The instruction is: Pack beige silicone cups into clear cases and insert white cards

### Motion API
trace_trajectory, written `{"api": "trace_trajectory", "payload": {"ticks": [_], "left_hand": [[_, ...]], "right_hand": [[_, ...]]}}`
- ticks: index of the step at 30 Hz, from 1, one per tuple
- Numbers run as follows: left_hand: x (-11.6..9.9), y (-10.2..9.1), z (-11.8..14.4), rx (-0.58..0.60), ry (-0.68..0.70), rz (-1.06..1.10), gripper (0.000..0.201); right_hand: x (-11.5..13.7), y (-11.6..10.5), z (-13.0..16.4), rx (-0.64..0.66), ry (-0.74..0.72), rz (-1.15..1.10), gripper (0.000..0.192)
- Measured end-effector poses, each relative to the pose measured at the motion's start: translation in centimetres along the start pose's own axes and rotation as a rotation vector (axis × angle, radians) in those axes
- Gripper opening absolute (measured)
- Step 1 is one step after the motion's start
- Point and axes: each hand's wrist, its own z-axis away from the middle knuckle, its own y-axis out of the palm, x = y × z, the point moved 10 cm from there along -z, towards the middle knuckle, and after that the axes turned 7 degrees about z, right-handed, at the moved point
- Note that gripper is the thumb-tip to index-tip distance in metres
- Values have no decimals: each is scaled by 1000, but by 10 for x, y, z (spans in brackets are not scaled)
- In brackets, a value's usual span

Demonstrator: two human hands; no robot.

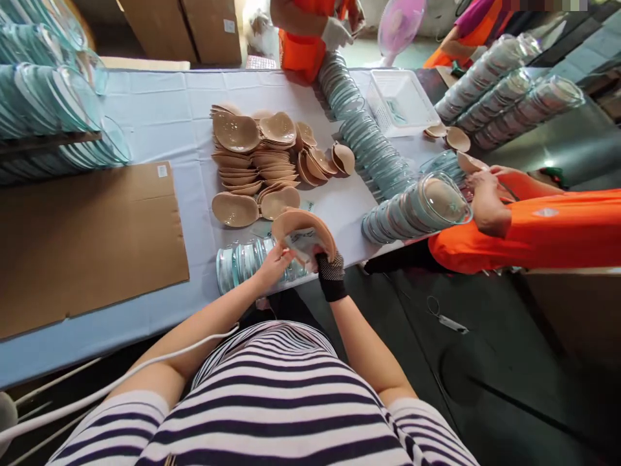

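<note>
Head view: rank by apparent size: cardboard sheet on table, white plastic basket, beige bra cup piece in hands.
1. Cardboard sheet, clearly, though cut off at left.
2. White plastic basket.
3. Beige bra cup piece, nearer the camera yet looking smaller.

A long, bluish-white, cloth-draped counter (pixel 160 129) runs across the room. Beyond it stand tall, brown cardboard boxes (pixel 194 32) and a round, translucent pink fan (pixel 400 26). The dark grey-green floor (pixel 412 369) lies in shade, while a smooth grey surface (pixel 550 158) at right gleams.

On the table (pixel 160 110), cup piles (pixel 274 167) between cardboard sheet (pixel 92 246), left, and container row (pixel 373 152), right.
</note>
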Motion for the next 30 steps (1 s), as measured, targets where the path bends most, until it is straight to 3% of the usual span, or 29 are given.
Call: {"api": "trace_trajectory", "payload": {"ticks": [2,4,7,10,18,22,26,30], "left_hand": [[-5,14,-18,167,148,-306,29],[-1,35,-33,322,284,-605,26],[21,69,-43,571,387,-839,23],[37,86,-43,687,429,-970,25],[52,85,-56,583,273,-1234,32],[58,88,-59,577,238,-1125,28],[57,84,-59,531,279,-992,26],[51,73,-59,445,305,-862,32]], "right_hand": [[-22,-44,8,-197,106,166,37],[-37,-72,24,-315,170,312,38],[-48,-76,45,-329,152,451,42],[-55,-63,59,-307,137,533,48],[-67,-32,70,-205,125,670,53],[-81,-14,83,-124,103,740,50],[-97,-8,85,-45,169,785,48],[-83,-7,63,101,103,710,48]]}}
